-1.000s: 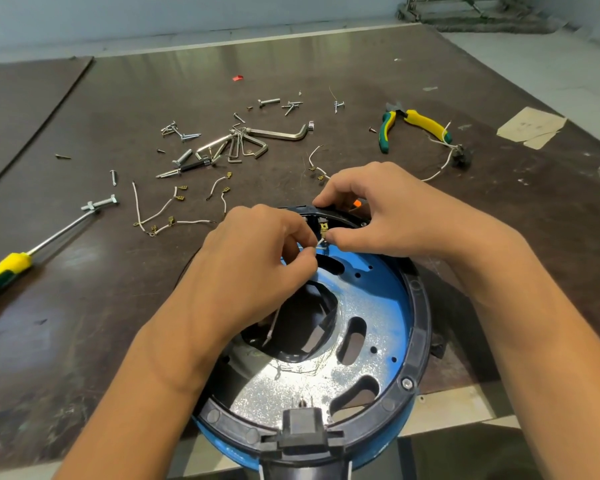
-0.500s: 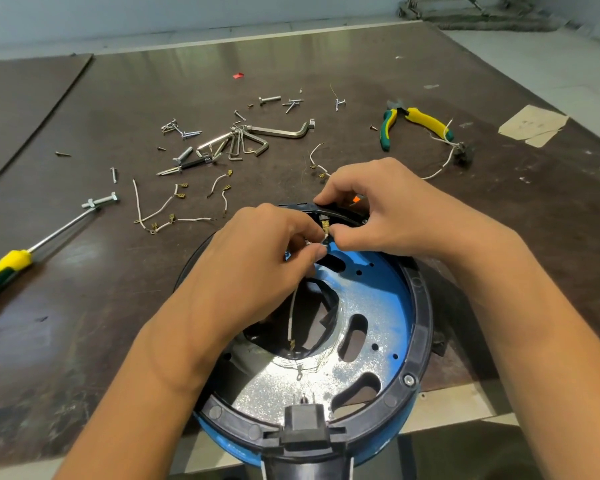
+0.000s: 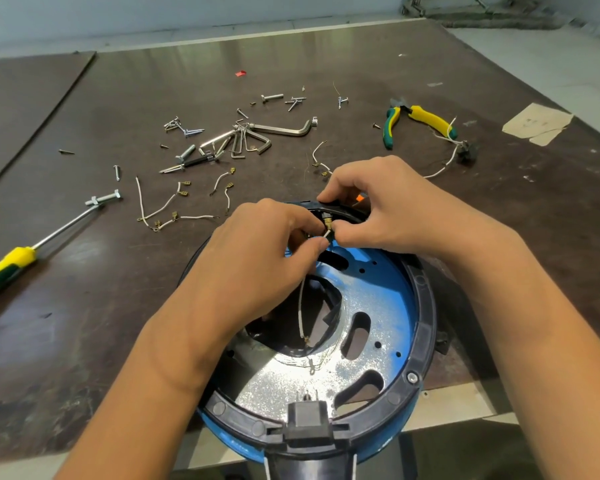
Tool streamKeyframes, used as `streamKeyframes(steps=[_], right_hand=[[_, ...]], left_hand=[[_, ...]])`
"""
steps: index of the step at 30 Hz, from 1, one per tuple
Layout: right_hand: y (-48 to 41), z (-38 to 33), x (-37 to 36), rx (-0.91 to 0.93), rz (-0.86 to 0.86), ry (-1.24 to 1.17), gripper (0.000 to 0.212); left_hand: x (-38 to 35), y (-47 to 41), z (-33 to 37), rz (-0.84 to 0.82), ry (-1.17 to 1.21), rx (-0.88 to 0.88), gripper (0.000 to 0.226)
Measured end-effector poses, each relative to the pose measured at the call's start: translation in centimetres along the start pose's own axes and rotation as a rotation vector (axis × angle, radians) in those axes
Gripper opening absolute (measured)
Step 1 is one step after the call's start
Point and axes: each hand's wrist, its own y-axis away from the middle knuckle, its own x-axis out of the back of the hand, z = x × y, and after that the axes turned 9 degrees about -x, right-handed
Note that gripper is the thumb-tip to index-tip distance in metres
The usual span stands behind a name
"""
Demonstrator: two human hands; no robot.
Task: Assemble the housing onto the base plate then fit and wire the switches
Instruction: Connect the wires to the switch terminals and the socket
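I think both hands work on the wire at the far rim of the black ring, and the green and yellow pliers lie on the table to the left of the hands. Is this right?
Not quite. The head view shows the pliers on the table to the right, beyond the right hand. What lies on the left is the screwdriver. The rest holds: the right hand and left hand work on the wire at the far rim of the black ring.

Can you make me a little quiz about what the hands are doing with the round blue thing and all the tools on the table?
1. True or false: the pliers lie to the left of the screwdriver.
2. What does the left hand pinch? A) a hex key B) a white wire C) a bolt
3. Fill in: the black housing ring sits around the ____ base plate.

Key: 1 false; 2 B; 3 blue. The right hand steadies the switch terminal at the ring's far edge.
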Motion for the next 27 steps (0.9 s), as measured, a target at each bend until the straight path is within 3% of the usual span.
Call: streamKeyframes(steps=[7,9,11,13,16,23,27], right_hand=[[0.1,0.4,-0.2,0.005,-0.025,-0.018,0.03],[0.1,0.4,-0.1,0.007,-0.037,-0.019,0.033],[0.1,0.4,-0.1,0.014,-0.043,-0.019,0.037],[0.1,0.5,-0.1,0.01,-0.048,-0.029,0.038],[0.1,0.7,0.0,0.007,-0.057,-0.039,0.041],[-0.1,0.9,-0.2,0.016,-0.051,-0.077,0.034],[-0.2,1.2,-0.3,0.026,-0.052,-0.093,0.031]], left_hand=[[1.2,-0.1,-0.3,0.287,0.067,0.117,0.015],[1.1,0.1,0.2,0.185,0.048,0.126,0.025],[0.5,0.4,0.8,0.054,-0.129,0.101,0.033],[0.3,0.4,1.0,-0.025,-0.262,0.083,0.032],[0.8,0.4,0.8,-0.101,-0.249,0.08,0.023],[2.5,0.3,-0.1,-0.078,-0.233,0.085,0.016],[4.2,0.4,-1.7,-0.075,0.01,0.088,0.017]])
